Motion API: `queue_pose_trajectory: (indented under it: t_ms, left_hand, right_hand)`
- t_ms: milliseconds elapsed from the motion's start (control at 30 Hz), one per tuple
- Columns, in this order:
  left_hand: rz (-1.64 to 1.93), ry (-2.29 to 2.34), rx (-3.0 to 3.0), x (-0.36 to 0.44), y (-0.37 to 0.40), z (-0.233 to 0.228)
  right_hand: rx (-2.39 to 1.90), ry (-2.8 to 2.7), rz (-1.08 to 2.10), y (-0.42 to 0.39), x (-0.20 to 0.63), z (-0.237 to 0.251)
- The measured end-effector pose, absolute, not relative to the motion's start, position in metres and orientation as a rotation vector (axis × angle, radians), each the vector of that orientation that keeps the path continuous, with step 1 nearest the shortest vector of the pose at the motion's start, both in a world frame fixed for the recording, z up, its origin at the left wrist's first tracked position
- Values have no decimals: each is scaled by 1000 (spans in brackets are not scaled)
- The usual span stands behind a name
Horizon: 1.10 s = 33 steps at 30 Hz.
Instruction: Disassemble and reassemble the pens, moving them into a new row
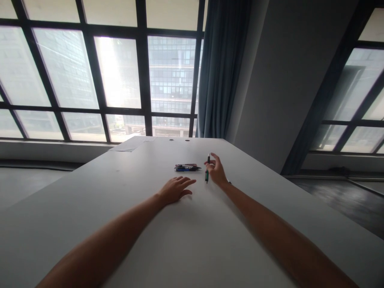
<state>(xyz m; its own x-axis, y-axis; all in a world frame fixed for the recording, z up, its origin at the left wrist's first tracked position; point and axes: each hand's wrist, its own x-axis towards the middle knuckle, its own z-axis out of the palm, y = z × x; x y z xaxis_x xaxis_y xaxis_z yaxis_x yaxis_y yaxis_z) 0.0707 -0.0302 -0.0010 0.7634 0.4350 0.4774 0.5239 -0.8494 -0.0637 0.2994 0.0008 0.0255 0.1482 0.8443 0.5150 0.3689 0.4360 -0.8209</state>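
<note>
My right hand (216, 171) is closed around a dark pen with a green part (207, 176), held lengthwise with its tip toward me. Part of the pen's middle is hidden by my fingers. To the left of it, several pens (187, 167), dark and blue, lie side by side in a small bundle across the table. Just in front of that bundle, my left hand (177, 189) hovers or rests low over the table with fingers stretched out and nothing in them. A small dark object (229, 182) shows beside my right wrist, mostly hidden.
The long white table (192, 248) reaches toward the windows. Two small dark round spots (179, 140) are at its far end. A thin sheet (123, 147) lies at the far left edge. A blue curtain (217, 72) and a grey pillar (276, 80) stand beyond.
</note>
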Motion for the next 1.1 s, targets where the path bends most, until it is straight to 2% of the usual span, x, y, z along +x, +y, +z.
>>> queue_pose_trajectory:
  t_ms: [167, 300, 567, 1100]
  left_hand:
    - [-724, -851, -2779, 70, -32, -2]
    - [-733, -892, -2787, 70, -32, -2]
    - [-693, -941, -2780, 70, -30, -4]
    - [-717, -928, -2776, 71, -31, -4]
  right_hand:
    - [-1520, -1344, 86, 24, 376, 25]
    - [-1796, -1444, -41, 31, 416, 8]
    - [-1933, -1639, -45, 41, 426, -17]
    - [-1887, -1633, -73, 40, 417, -13]
